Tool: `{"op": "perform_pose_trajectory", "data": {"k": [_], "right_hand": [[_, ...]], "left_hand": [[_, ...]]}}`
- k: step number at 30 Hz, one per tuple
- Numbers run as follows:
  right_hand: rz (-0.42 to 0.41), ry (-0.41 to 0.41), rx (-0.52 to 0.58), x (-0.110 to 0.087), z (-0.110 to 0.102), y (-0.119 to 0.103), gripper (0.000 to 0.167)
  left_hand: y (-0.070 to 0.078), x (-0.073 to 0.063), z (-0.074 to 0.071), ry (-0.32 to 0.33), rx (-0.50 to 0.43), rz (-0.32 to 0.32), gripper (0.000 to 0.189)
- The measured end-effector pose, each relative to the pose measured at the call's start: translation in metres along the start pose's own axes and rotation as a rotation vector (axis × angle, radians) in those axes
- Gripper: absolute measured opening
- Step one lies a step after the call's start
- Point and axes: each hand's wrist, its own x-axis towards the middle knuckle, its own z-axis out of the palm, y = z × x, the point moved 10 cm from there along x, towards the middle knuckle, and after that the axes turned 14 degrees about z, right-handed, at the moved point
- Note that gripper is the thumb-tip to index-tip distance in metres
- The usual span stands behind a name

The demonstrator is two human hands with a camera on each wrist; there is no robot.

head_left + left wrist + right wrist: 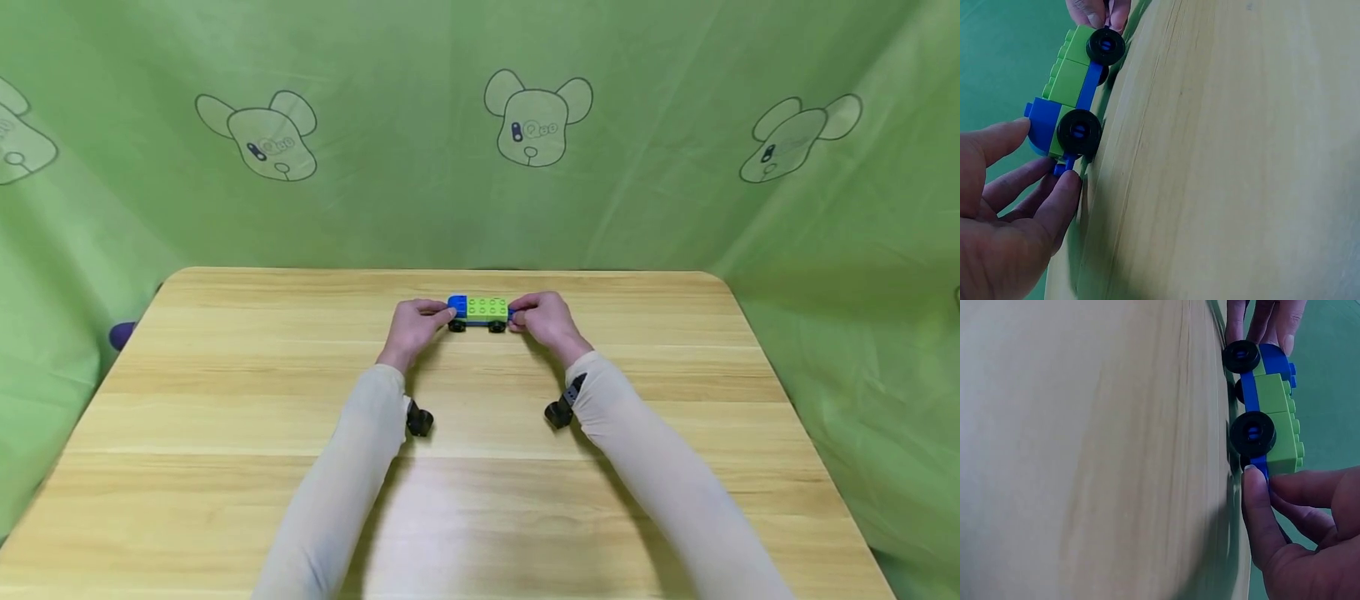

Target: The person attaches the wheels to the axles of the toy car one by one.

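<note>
A toy building-block truck (486, 309) with lime-green studded bricks, a blue cab block, a blue base and black wheels stands near the far edge of the table. My left hand (417, 327) holds its blue front end: in the left wrist view the thumb touches the cab block (1044, 125) and the fingers lie at the small blue piece (1063, 167) below. At the other end, my right hand (549, 321) pinches the blue tail of the base (1260, 465) between thumb and fingers. Part of that tail is hidden behind the fingers.
The light wooden table (480, 500) stretches toward me, with its far edge just behind the truck. A green curtain (420, 200) printed with bear heads hangs around it. Something purple (122, 335) shows past the left edge. Black wrist cameras (420, 421) sit at both sleeves.
</note>
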Motion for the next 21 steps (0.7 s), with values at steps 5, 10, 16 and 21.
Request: {"op": "perform_pose_trajectory", "data": {"k": [5, 10, 16, 21], "right_hand": [[-0.001, 0.006, -0.003, 0.0028, 0.0003, 0.0019, 0.028], [0.001, -0.012, 0.022, 0.0039, 0.0011, 0.0029, 0.029], [0.013, -0.034, 0.074, 0.0036, 0.0018, 0.0053, 0.028], [0.020, -0.029, 0.060, 0.0047, -0.0007, 0.0098, 0.027]], "left_hand": [[0.0013, -0.0002, 0.0019, -0.008, -0.002, 0.008, 0.034], [0.0024, 0.0012, 0.0020, -0.002, -0.022, 0.030, 0.039], [0.0020, 0.0012, 0.0014, -0.008, -0.023, 0.047, 0.037], [0.0038, 0.0002, -0.0052, 0.000, -0.023, 0.062, 0.042]]}}
